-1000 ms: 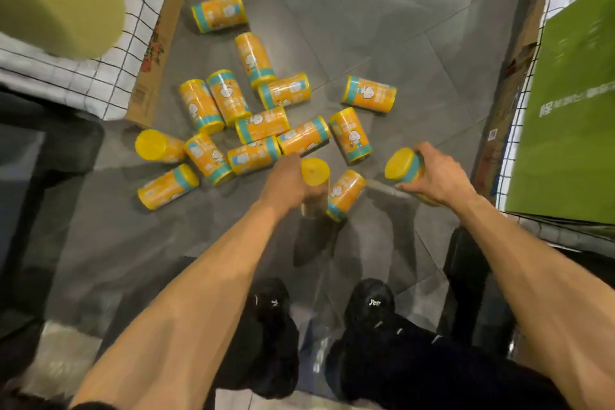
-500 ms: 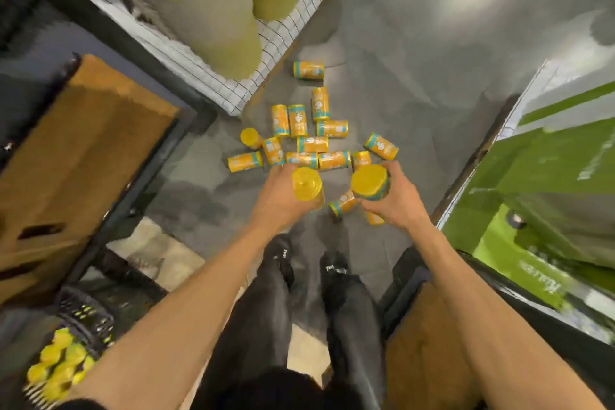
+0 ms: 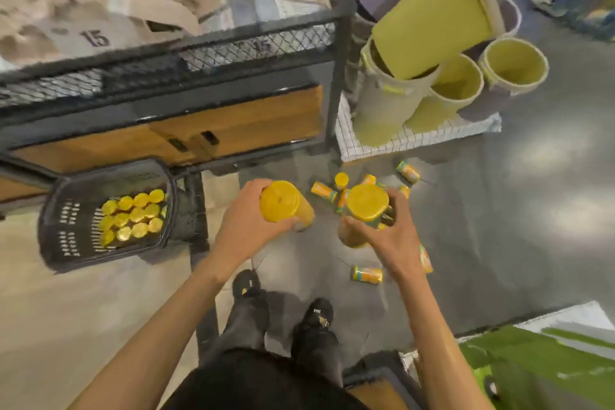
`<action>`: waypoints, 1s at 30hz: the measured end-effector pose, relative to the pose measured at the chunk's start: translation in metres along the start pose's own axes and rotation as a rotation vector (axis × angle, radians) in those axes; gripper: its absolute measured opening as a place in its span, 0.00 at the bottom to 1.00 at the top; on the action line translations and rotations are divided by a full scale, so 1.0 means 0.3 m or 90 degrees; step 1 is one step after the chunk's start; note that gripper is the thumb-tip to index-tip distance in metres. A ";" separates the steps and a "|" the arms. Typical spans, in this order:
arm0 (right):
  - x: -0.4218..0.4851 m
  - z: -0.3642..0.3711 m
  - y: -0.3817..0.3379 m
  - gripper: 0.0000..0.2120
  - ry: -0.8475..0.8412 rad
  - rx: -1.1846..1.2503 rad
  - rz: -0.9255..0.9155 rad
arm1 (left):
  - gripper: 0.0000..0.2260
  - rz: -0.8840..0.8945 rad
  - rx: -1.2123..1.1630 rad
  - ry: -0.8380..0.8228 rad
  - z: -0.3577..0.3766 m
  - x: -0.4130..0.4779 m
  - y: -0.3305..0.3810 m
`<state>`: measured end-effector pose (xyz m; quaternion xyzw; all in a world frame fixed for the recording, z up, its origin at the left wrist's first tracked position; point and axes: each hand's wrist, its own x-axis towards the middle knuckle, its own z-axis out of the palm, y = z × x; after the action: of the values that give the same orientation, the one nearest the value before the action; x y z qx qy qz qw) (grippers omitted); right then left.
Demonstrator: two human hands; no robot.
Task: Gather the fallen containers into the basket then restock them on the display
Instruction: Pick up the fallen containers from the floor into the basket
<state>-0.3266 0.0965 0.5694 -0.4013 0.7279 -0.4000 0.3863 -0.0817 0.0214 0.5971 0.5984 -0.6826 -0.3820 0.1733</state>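
Observation:
My left hand (image 3: 244, 228) grips an orange container with a yellow lid (image 3: 281, 201), held upright at waist height. My right hand (image 3: 391, 236) grips a second yellow-lidded container (image 3: 366, 205) beside it. Far below, several more orange containers (image 3: 366, 274) lie scattered on the grey floor behind and under my hands. A black plastic basket (image 3: 66, 196) sits to the left, holding several containers standing upright with yellow lids (image 3: 133, 218) showing. The picture is blurred.
A black metal shelf (image 3: 336, 53) with wooden panels and cardboard boxes fills the upper left. Yellow-green buckets (image 3: 512, 68) stand on a white wire rack (image 3: 416, 140) at upper right. My feet (image 3: 316, 313) are below. Green signage (image 3: 532, 363) lies at lower right.
I have stood up and turned left with a container in each hand. The floor pile has dropped away and the basket has come fully into view.

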 end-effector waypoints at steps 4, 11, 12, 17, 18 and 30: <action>-0.033 0.163 -0.226 0.30 -0.082 -0.027 -0.103 | 0.30 -0.037 -0.046 0.148 -0.237 -0.122 -0.075; -0.120 0.569 -0.525 0.31 -0.178 -0.045 -0.213 | 0.34 -0.044 -0.049 0.330 -0.626 -0.323 -0.333; -0.145 0.633 -0.554 0.31 -0.186 -0.043 -0.224 | 0.34 -0.050 -0.043 0.344 -0.675 -0.355 -0.377; -0.292 0.922 -0.663 0.30 -0.236 -0.059 -0.287 | 0.31 -0.085 -0.054 0.395 -0.872 -0.527 -0.590; -0.322 0.971 -0.677 0.30 -0.250 -0.059 -0.293 | 0.31 -0.092 -0.053 0.399 -0.905 -0.560 -0.627; -0.433 1.424 -0.756 0.32 -0.373 -0.147 -0.309 | 0.30 -0.188 -0.051 0.440 -1.163 -0.722 -0.981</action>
<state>0.1625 0.0150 0.6399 -0.6994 0.5110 -0.2636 0.4245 0.4101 0.1200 0.6566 0.7766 -0.4748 -0.2048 0.3599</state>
